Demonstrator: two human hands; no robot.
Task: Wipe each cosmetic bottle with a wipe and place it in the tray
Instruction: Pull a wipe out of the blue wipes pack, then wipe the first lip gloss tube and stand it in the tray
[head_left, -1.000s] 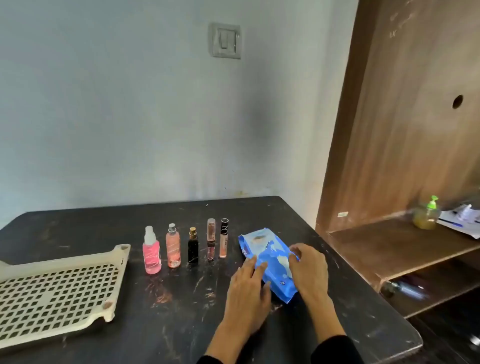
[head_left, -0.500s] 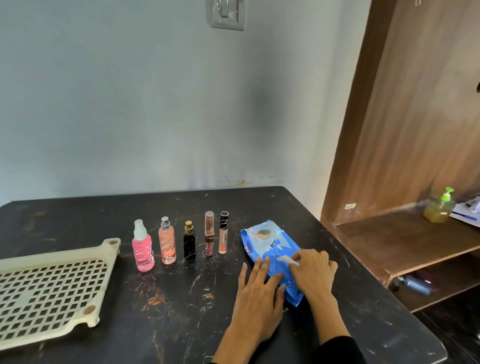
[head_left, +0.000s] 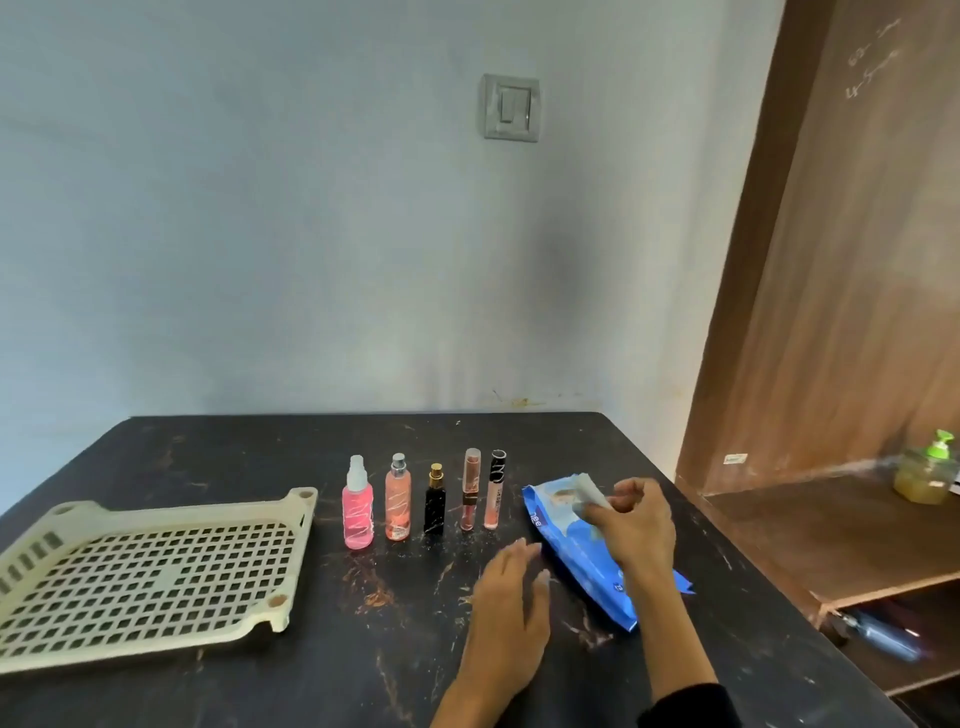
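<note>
On a dark table (head_left: 260, 457) five bottles stood in a row: pink spray (head_left: 357, 506), peach spray (head_left: 398, 501), black bottle (head_left: 435, 503), and two slim tubes (head_left: 470, 493) (head_left: 494, 493). A cream tray (head_left: 291, 525) lay to their left. The right hand (head_left: 636, 525) pinched a white wipe (head_left: 589, 491) above the blue pack (head_left: 576, 558). The left hand (head_left: 511, 618) lay flat beside the pack, fingers straight.

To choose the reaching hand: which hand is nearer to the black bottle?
Left. The left hand lies in front of the black bottle, slightly right; the right hand is farther right, over the wipes pack.
</note>
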